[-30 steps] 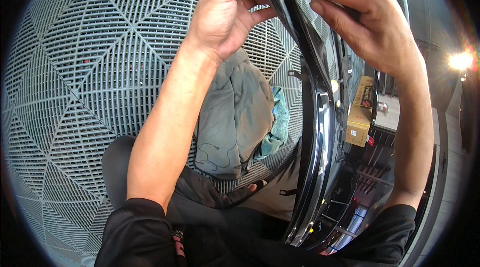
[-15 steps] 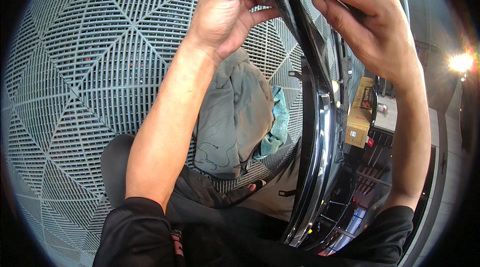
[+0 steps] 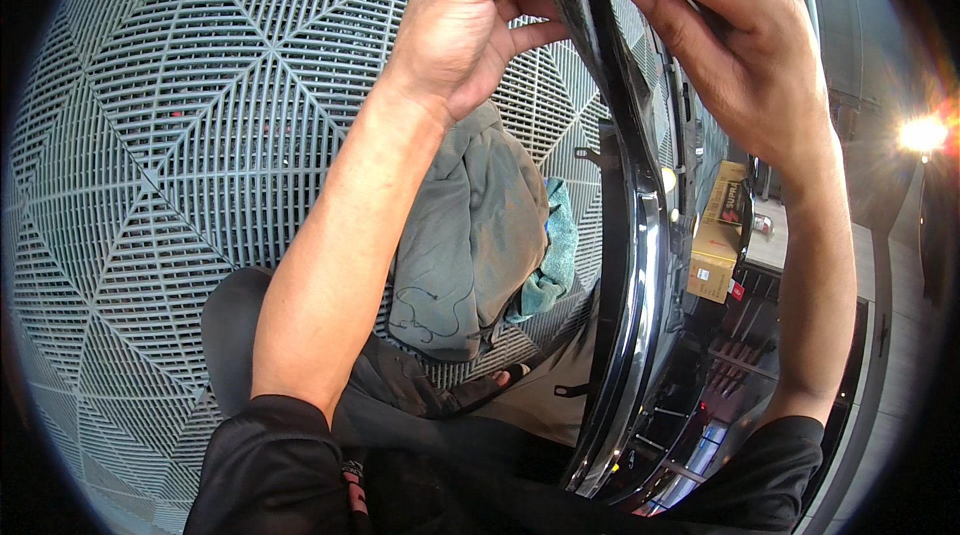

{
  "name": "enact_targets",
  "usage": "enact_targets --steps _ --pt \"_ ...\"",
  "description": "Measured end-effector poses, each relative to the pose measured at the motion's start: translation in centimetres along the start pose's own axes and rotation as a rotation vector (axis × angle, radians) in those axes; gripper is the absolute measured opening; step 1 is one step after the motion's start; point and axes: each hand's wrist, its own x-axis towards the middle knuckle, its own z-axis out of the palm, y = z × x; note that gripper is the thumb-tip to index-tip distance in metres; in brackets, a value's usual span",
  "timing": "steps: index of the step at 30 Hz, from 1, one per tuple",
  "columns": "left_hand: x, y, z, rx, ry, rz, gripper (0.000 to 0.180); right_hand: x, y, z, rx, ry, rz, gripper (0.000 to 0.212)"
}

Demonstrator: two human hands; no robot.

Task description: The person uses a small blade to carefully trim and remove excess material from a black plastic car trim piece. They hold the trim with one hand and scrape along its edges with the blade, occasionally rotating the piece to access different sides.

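A long, curved, glossy black car trim piece (image 3: 640,300) runs from the top of the view down to my lap, with small tabs along its inner edge. My left hand (image 3: 455,30) grips its upper end from the left, thumb on the near side and fingers curled behind. On the other side, my right hand (image 3: 745,55) has thumb and forefinger closed towards a thin dark edge at the top. Those fingertips are partly cut off by the frame, so what they pinch is hard to make out.
A grey-green garment (image 3: 465,235) and a teal cloth (image 3: 545,260) lie on the grey grid floor (image 3: 200,135) between my legs. Beyond the trim stand cardboard boxes (image 3: 712,265). A bright lamp (image 3: 922,134) shines at the far right.
Both hands have shifted slightly, the left a little to the right. The dark edge between them has risen, with part of it leaving the top of the view. The cloths have not moved.
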Motion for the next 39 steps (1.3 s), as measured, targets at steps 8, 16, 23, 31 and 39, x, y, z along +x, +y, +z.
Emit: enact_targets --steps 8,16,23,31,39 --pt "0.0 0.1 0.2 0.01 -0.002 -0.01 0.048 0.1 -1.8 -0.7 -0.017 -0.065 0.091 0.039" --pt "-0.1 0.1 0.3 0.017 0.0 0.008 0.046 -0.4 -1.0 0.0 -0.076 -0.011 0.023 0.04" --pt "-0.2 0.0 0.2 0.011 0.005 0.016 0.044 0.3 -2.0 -0.7 -0.08 -0.076 0.061 0.04" --pt "0.0 0.0 -0.1 0.011 -0.012 0.029 0.044 -0.1 -1.4 -0.5 -0.077 -0.095 0.104 0.042" --pt "0.0 -0.1 -0.2 0.004 -0.018 0.031 0.045 0.7 -1.0 -1.1 0.11 -0.151 0.177 0.04"
